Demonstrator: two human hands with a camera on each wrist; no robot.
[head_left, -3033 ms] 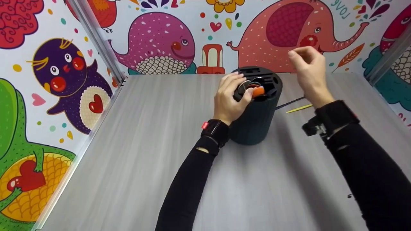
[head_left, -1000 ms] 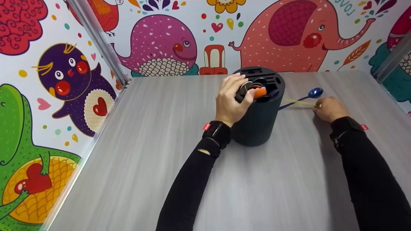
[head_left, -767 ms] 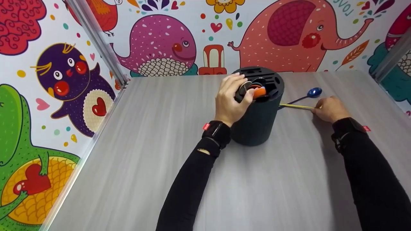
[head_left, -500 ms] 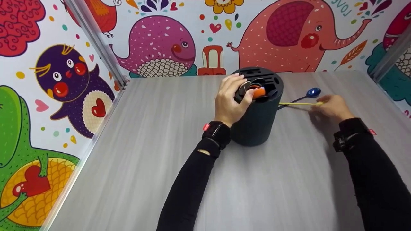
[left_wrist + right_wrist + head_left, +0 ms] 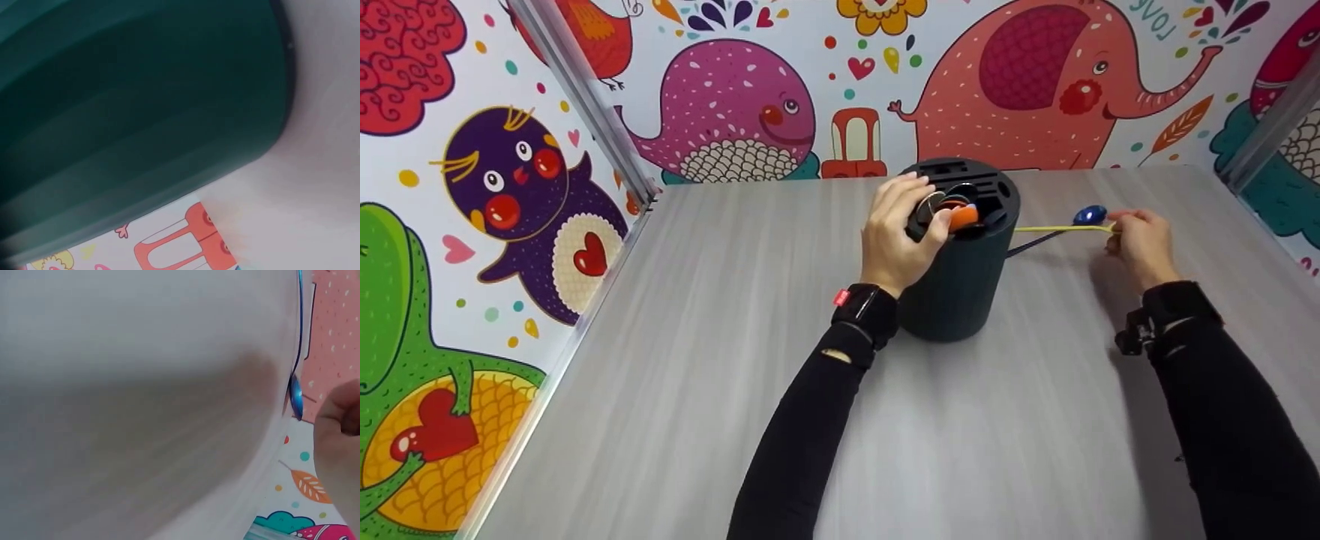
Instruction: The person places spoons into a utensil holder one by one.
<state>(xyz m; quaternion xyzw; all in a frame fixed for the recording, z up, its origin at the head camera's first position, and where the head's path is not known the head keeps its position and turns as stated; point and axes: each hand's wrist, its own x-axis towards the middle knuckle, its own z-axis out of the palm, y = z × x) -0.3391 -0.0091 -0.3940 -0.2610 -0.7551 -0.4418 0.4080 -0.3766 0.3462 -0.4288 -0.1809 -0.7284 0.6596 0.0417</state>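
Observation:
A dark green cylindrical knife block [image 5: 952, 289] with a slotted black top stands upright on the table; it fills much of the left wrist view. My left hand [image 5: 894, 236] grips its top rim, fingers over the edge and thumb beside orange-handled scissors [image 5: 962, 217] in the opening. To the right, my right hand [image 5: 1144, 244] pinches one end of a slim yellow stick-like utensil [image 5: 1061, 228]. Its other end is hidden behind the block. Close by lies a blue spoon [image 5: 1090, 215], its handle running behind the block. The right wrist view shows the spoon [image 5: 296, 396] beside part of the hand.
The grey wood-grain table [image 5: 697, 375] carries the block and spoon. Cartoon-printed panels close off the back and the left, with a metal post [image 5: 592, 105] at the back left corner.
My right hand came down from above the table, took hold of the yellow utensil's end and has raised it slightly toward the back. The left hand has stayed on the block.

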